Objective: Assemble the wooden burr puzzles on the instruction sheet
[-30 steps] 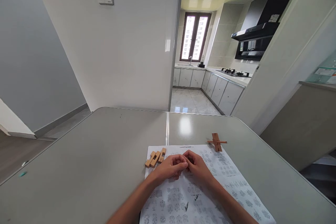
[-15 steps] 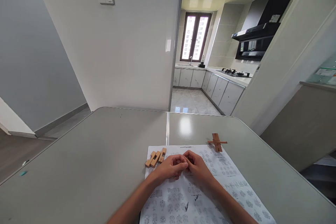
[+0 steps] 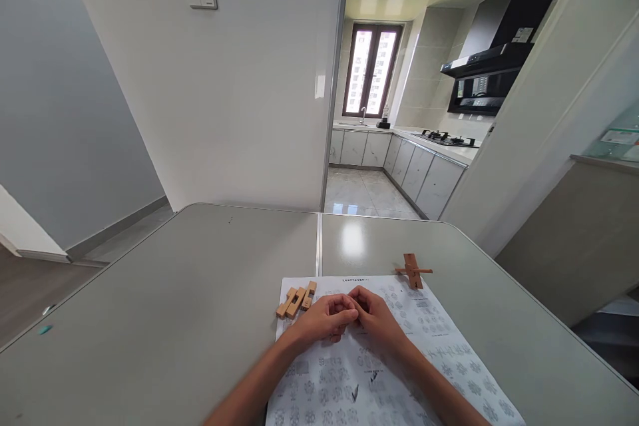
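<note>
Over a printed paper sheet [image 3: 344,373] with small diagrams, my left hand [image 3: 327,316] and my right hand [image 3: 372,313] meet at the fingertips. The fingers of both are curled and pressed together; whatever lies between them, if anything, is hidden. Just left of my left hand several light wooden puzzle pieces [image 3: 296,301] with notches lie side by side at the sheet's upper left corner. A darker wooden piece assembled as a cross [image 3: 412,271] rests at the sheet's upper right corner, beyond my right hand.
The sheet lies on a grey table [image 3: 200,319] with a metal seam [image 3: 319,246] down its middle. A small teal object [image 3: 44,330] is near the left edge. A white wall [image 3: 249,93] stands behind the table, beside an opening to a kitchen.
</note>
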Motion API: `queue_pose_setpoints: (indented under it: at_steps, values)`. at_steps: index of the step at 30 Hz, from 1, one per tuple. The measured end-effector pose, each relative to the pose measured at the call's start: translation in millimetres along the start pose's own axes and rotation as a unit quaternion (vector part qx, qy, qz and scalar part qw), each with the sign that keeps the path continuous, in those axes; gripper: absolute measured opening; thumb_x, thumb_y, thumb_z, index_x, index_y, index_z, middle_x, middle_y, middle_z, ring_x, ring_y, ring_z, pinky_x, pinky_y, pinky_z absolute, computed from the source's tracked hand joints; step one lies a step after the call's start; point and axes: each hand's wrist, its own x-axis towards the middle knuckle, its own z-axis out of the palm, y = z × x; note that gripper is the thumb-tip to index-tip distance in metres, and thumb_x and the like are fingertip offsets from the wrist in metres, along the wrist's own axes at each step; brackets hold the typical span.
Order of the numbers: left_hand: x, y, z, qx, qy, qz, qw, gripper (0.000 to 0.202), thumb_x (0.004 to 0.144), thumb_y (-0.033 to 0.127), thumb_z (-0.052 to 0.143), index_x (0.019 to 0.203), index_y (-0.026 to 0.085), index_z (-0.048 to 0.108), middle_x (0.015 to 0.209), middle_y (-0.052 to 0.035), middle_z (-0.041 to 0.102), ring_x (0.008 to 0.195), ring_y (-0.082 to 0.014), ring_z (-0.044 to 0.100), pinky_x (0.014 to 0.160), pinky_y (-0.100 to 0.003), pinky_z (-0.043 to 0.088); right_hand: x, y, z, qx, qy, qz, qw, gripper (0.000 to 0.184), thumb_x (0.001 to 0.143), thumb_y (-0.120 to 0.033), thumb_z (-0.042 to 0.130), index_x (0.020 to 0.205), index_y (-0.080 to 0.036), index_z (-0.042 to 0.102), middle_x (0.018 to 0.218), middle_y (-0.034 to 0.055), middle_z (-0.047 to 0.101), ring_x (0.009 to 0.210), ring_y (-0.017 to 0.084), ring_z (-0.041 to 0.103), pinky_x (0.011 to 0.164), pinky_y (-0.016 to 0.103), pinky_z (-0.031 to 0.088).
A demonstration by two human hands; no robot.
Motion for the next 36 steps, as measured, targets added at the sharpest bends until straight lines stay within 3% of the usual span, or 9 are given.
queue_pose_setpoints:
  at_steps: [23,27,29,31,33,36]
  values:
    - [-1.1,-1.1,-0.4,-0.009,0.002,-0.001,1.000,0.030,0.082,0.046,0.071,0.084,0.020,0.057,0.066,0.0082,0.044,0.052,-0.0063,0.034,0.050,-0.023,0.032,0.0,-0.6,0.9,-0.009,0.001,0.001,1.000,0.046,0.090,-0.065,0.062,0.079,-0.021,0.057,0.066,-0.0024,0.057,0.058,0.013,0.047,0.055,0.026,0.038]
    - [-1.7,-1.7,-2.0,-0.022,0.001,0.032,0.999,0.033,0.084,0.050,0.071,0.086,0.019,0.058,0.063,0.0083,0.044,0.051,-0.0067,0.035,0.050,-0.022,0.033,-2.0,-5.9,2.0,-0.025,0.008,-0.004,1.000,0.045,0.091,-0.064,0.061,0.079,-0.021,0.058,0.066,-0.0013,0.060,0.058,0.014,0.049,0.056,0.027,0.039]
    - [-0.1,-2.3,-7.3,-0.056,0.025,0.079,0.995,0.034,0.086,0.050,0.070,0.082,0.019,0.056,0.059,0.0087,0.042,0.050,-0.0068,0.033,0.050,-0.022,0.033,-3.1,-9.8,2.9,-0.028,0.008,-0.002,1.000,0.045,0.091,-0.065,0.060,0.078,-0.021,0.057,0.067,-0.0005,0.061,0.058,0.015,0.051,0.057,0.028,0.041]
    - [1.7,-1.4,-17.0,-0.110,0.088,0.135,0.981,0.036,0.087,0.048,0.070,0.075,0.020,0.050,0.056,0.0093,0.039,0.048,-0.0062,0.029,0.048,-0.021,0.030,-3.8,-12.5,3.7,-0.027,0.007,0.004,1.000,0.046,0.091,-0.067,0.059,0.079,-0.022,0.056,0.068,0.0002,0.063,0.058,0.016,0.052,0.058,0.029,0.042]
    - [1.6,1.9,-30.9,-0.175,0.169,0.179,0.953,0.040,0.084,0.045,0.071,0.069,0.021,0.043,0.055,0.0105,0.032,0.046,-0.0055,0.023,0.044,-0.020,0.023,-3.8,-13.4,4.0,-0.024,0.006,0.008,1.000,0.047,0.091,-0.067,0.059,0.080,-0.022,0.056,0.068,0.0005,0.063,0.057,0.016,0.052,0.058,0.029,0.042]
    - [-3.9,9.7,-56.3,-0.234,0.269,0.232,0.905,0.038,0.082,0.043,0.066,0.064,0.021,0.040,0.058,0.0089,0.030,0.047,-0.0062,0.024,0.043,-0.021,0.025,-3.2,-12.0,3.6,-0.024,0.002,0.012,1.000,0.045,0.092,-0.066,0.059,0.081,-0.022,0.057,0.070,0.0008,0.064,0.058,0.016,0.053,0.058,0.028,0.042]
